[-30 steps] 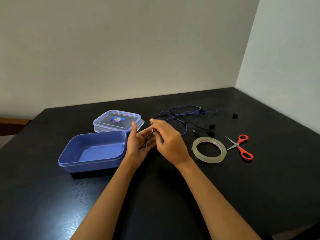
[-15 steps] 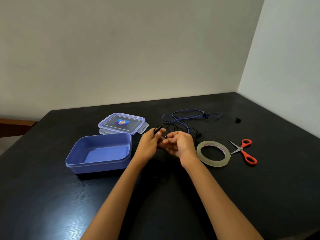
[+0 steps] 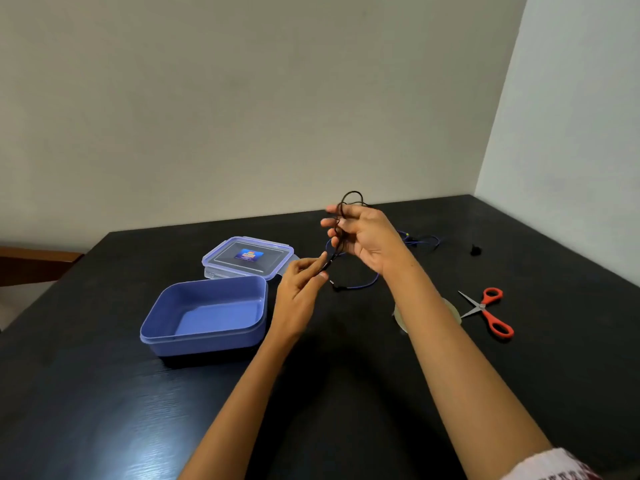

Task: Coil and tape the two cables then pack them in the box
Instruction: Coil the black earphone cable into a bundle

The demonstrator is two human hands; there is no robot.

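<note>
Toward the left edge: blue box, open, no cable inside yet. Just behind it, toward the far edge: clear lid, flat, off the box.

Just right of the box: left hand, low over the surface, thumb and forefinger together on the loose tail of the black cable. Up and right of it: right hand, fingers curled round a small bunch of black loops, with one loop up above the knuckles.

Change versus half a second back: then both hands bunched together, low, near the box. Now split: right lifted well clear of the surface toward the far edge, left down with the tail, short strand between. Reads as another turn being drawn onto the coil, judgement only. Coil on the black one well on, not closed, no tape on it.

Below and behind the right hand: blue cable, slack and uncoiled on the surface, untouched. Mid-right, mostly hidden by the right forearm: tape roll. Toward the right edge: orange scissors, blades slightly apart. Near the far right corner: small black piece, too small to identify.

Left to do, by estimate: finish and tape black, repeat on blue, pack both. Risk: loops springing loose on freeing a hand for tape.
</note>
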